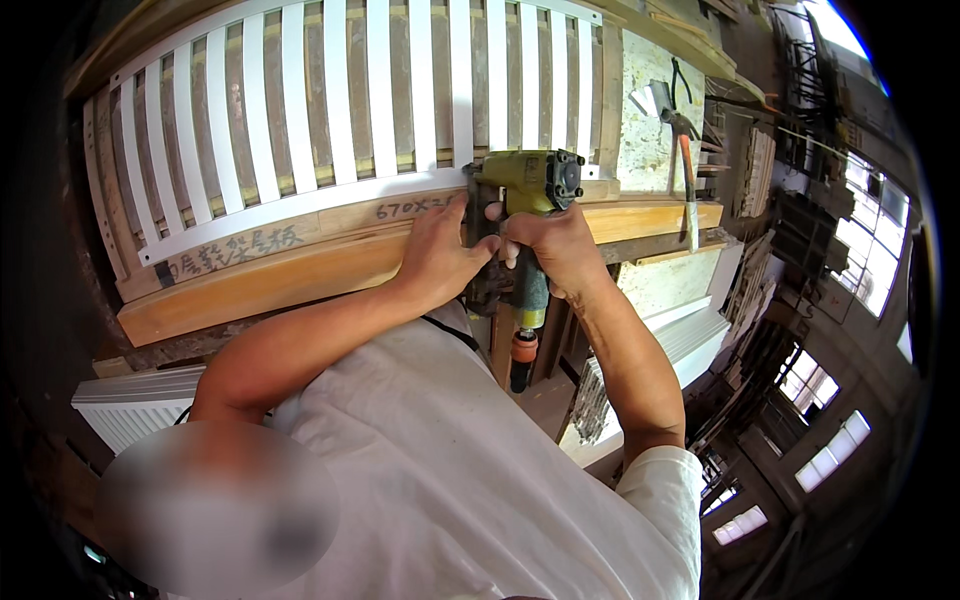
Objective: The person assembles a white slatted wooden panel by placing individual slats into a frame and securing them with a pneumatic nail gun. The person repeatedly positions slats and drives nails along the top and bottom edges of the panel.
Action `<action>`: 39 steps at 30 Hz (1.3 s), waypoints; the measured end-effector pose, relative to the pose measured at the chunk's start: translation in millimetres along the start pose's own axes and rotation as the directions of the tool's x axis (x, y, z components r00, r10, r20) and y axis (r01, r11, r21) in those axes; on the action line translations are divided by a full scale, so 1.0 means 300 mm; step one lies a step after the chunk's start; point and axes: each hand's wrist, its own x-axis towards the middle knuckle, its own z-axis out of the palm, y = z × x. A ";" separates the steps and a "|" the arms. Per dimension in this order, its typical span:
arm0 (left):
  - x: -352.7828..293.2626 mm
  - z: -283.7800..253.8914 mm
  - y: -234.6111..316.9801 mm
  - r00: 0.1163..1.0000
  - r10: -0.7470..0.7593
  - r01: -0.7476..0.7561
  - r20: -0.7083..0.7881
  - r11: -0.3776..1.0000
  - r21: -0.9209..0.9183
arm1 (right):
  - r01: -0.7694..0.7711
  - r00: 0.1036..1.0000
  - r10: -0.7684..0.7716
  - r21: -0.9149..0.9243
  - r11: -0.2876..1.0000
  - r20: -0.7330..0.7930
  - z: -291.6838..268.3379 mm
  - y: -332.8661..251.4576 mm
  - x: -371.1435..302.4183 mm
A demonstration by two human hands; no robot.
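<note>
My right hand (560, 245) is wrapped round the grip of a yellow-green pneumatic nail gun (528, 180). The gun's nose comes down at the near white rail (320, 198) of a slatted frame, and an orange-and-black air fitting (523, 350) hangs below its handle. To the left of the gun, my left hand (437, 248) rests near that rail, over the wooden edge of the jig. Its thumb is spread from the fingers, and it holds nothing that I can see. White slats (335, 90) run across the frame, which lies in a wooden jig with handwriting on its edge.
A claw hammer (686, 150) with an orange handle lies on the board to the right, with dark pliers (675, 85) beyond it. A pale wooden bar (270, 275) borders the bench. Stacked white strips (690, 345) stand at the lower right, more (140, 400) at the left.
</note>
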 end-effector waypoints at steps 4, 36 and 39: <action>-0.031 -0.067 -0.011 0.999 0.040 -0.040 -0.022 0.998 -0.041 | 0.014 0.999 -0.018 0.083 0.996 0.047 0.063 0.009 0.001; -0.139 -0.246 -0.089 0.993 0.049 -0.048 -0.107 0.999 0.006 | -0.006 0.996 0.008 -0.026 1.000 0.083 0.288 0.009 -0.004; -0.161 -0.290 -0.117 0.992 0.066 -0.067 -0.111 0.998 -0.004 | 0.003 0.992 0.003 -0.043 0.999 0.128 0.347 0.012 -0.008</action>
